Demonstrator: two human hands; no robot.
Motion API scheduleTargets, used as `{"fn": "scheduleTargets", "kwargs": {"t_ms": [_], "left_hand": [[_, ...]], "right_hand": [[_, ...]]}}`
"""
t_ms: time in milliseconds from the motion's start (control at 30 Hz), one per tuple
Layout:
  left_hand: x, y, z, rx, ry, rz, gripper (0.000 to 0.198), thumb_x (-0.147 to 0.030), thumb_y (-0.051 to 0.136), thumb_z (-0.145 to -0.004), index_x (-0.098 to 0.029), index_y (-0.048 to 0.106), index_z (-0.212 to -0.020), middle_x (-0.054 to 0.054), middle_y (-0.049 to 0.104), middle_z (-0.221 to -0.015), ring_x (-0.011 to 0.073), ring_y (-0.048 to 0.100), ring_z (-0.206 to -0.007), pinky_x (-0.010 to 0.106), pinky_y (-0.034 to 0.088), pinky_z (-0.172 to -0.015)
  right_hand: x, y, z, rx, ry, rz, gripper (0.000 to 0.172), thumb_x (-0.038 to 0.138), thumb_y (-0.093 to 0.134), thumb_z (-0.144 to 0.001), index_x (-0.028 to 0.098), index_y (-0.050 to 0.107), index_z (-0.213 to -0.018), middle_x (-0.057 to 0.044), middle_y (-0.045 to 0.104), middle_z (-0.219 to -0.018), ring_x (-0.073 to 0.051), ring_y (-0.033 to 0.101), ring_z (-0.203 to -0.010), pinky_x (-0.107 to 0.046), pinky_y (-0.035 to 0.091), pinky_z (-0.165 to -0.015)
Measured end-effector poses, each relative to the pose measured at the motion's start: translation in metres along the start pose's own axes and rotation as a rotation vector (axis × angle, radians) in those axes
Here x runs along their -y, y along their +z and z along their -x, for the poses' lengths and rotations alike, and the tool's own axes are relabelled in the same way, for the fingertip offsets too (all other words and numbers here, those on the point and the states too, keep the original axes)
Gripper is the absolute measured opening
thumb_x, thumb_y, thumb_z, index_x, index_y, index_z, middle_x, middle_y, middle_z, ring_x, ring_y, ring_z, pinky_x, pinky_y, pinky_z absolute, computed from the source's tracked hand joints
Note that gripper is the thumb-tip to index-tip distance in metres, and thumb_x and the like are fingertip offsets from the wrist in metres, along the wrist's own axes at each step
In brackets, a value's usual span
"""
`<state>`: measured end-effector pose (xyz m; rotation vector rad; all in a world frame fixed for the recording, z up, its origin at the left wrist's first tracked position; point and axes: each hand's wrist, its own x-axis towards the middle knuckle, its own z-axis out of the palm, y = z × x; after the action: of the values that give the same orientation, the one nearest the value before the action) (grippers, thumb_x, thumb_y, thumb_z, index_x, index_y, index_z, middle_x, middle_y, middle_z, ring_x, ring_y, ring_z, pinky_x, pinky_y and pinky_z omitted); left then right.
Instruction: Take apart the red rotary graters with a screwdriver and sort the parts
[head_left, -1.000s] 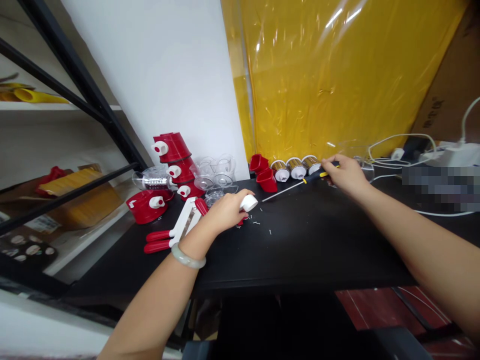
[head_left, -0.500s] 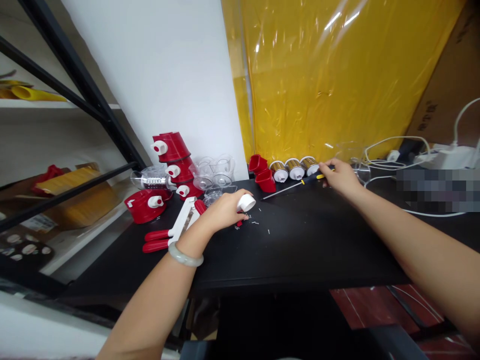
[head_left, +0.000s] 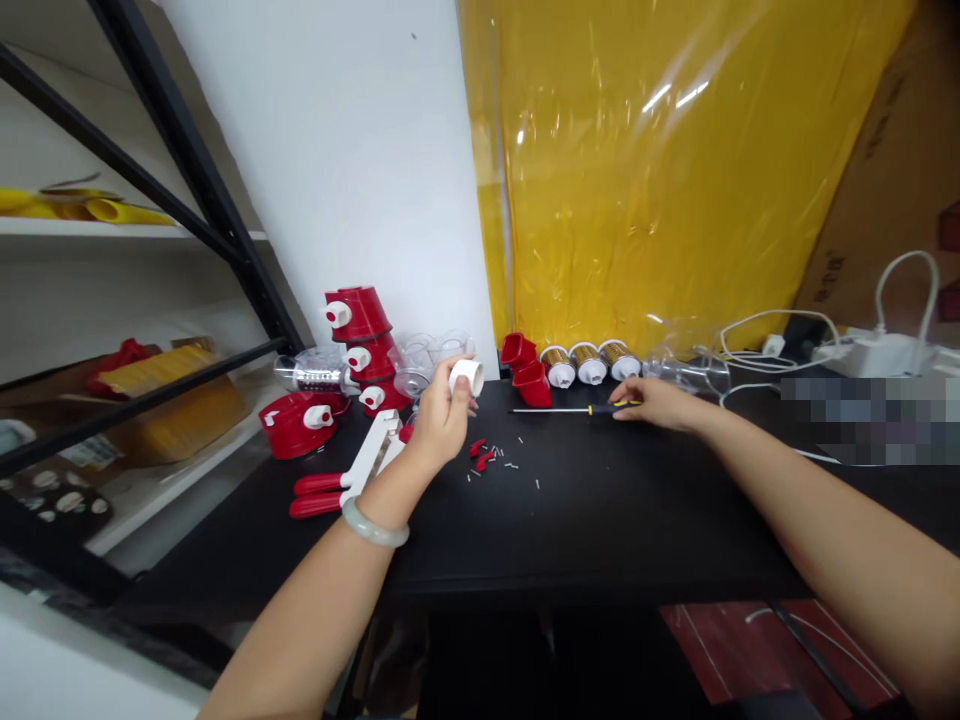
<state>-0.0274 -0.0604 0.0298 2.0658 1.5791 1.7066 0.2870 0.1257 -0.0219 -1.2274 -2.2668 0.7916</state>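
Observation:
Between the thumb and fingers of my left hand [head_left: 442, 418] is a white, round, hollow plastic part [head_left: 466, 377], held above the table. My right hand [head_left: 651, 404] has its fingers closed round the yellow-and-black handle of a screwdriver [head_left: 553, 411], whose thin shaft points left, low over the tabletop. Small screws [head_left: 511, 464] lie scattered on the table between my hands, beside little red plastic pieces [head_left: 482, 461]. Two red hopper-like parts [head_left: 532, 385] stand just behind the screwdriver's tip. To their right, several metal drums with white ends [head_left: 589, 363] lie in a row.
Stacked red housings with white knobs [head_left: 366, 318] rise at the back left. White parts with red handles [head_left: 319, 496] lie beside my left forearm. Clear plastic parts [head_left: 686, 372] and white cables [head_left: 757, 350] sit at the right. A black-framed shelf [head_left: 217, 240] borders the left side.
My left hand has lifted and turned the white part, uncovering the small red pieces. My right hand has moved slightly left and lower, and the screwdriver now points level to the left.

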Motion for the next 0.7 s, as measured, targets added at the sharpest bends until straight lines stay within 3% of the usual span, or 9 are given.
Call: {"fn": "scheduleTargets", "kwargs": {"t_ms": [167, 267, 367, 467, 533, 633, 700], "left_hand": [[0.000, 0.002, -0.001, -0.020, -0.067, 0.286, 0.049, -0.058, 0.036, -0.093, -0.019, 0.052, -0.119, 0.003, 0.059, -0.077, 0.0144, 0.060, -0.062, 0.027, 0.054, -0.053], [-0.003, 0.000, 0.000, -0.008, -0.090, 0.322, 0.049, -0.060, 0.036, -0.092, -0.019, 0.053, -0.112, 0.003, 0.059, -0.076, 0.0151, 0.060, -0.062, 0.027, 0.053, -0.052], [-0.005, -0.003, 0.002, 0.019, -0.050, 0.292, 0.049, -0.060, 0.035, -0.093, -0.019, 0.049, -0.115, 0.003, 0.059, -0.078, 0.0157, 0.060, -0.064, 0.029, 0.054, -0.055], [-0.005, -0.005, 0.006, 0.064, 0.058, 0.131, 0.049, -0.060, 0.036, -0.092, -0.019, 0.046, -0.117, 0.004, 0.060, -0.083, 0.0168, 0.061, -0.067, 0.034, 0.054, -0.065], [-0.002, -0.004, 0.009, 0.073, 0.157, 0.006, 0.051, -0.061, 0.038, -0.091, -0.018, 0.045, -0.117, 0.008, 0.062, -0.093, 0.0192, 0.062, -0.076, 0.037, 0.052, -0.074], [0.001, 0.000, 0.013, 0.023, 0.285, -0.083, 0.055, -0.063, 0.037, -0.090, -0.018, 0.041, -0.121, 0.013, 0.059, -0.107, 0.0231, 0.061, -0.092, 0.039, 0.050, -0.082], [0.003, 0.003, 0.015, -0.020, 0.323, -0.103, 0.056, -0.063, 0.036, -0.090, -0.017, 0.038, -0.123, 0.014, 0.058, -0.109, 0.0232, 0.061, -0.093, 0.039, 0.049, -0.082]], "right_hand": [[0.002, 0.004, 0.002, -0.034, -0.024, 0.151, 0.022, 0.022, 0.076, -0.063, 0.018, 0.065, -0.082, -0.004, 0.069, -0.080, -0.018, 0.065, -0.076, -0.026, 0.048, -0.068], [0.007, 0.005, 0.005, -0.079, -0.065, 0.225, 0.019, 0.019, 0.075, -0.062, 0.019, 0.065, -0.078, -0.004, 0.068, -0.077, -0.019, 0.062, -0.073, -0.028, 0.047, -0.069], [0.024, 0.008, 0.009, -0.163, -0.139, 0.273, 0.012, 0.024, 0.071, -0.070, 0.018, 0.065, -0.078, -0.007, 0.066, -0.084, -0.023, 0.061, -0.084, -0.035, 0.046, -0.079], [0.064, 0.021, 0.018, -0.226, -0.348, 0.138, 0.017, 0.033, 0.055, -0.087, 0.018, 0.064, -0.087, -0.008, 0.066, -0.090, -0.022, 0.060, -0.087, -0.036, 0.046, -0.080], [0.101, 0.036, 0.027, -0.087, -0.516, -0.098, 0.026, 0.041, 0.049, -0.092, 0.019, 0.063, -0.088, -0.006, 0.065, -0.085, -0.020, 0.060, -0.080, -0.034, 0.047, -0.075], [0.154, 0.060, 0.036, 0.137, -0.574, -0.392, 0.037, 0.052, 0.042, -0.095, 0.019, 0.059, -0.090, -0.003, 0.061, -0.076, -0.016, 0.058, -0.069, -0.028, 0.046, -0.059], [0.179, 0.075, 0.038, 0.141, -0.576, -0.499, 0.043, 0.058, 0.041, -0.093, 0.020, 0.052, -0.077, 0.000, 0.056, -0.067, -0.013, 0.051, -0.057, -0.025, 0.040, -0.051]]}}
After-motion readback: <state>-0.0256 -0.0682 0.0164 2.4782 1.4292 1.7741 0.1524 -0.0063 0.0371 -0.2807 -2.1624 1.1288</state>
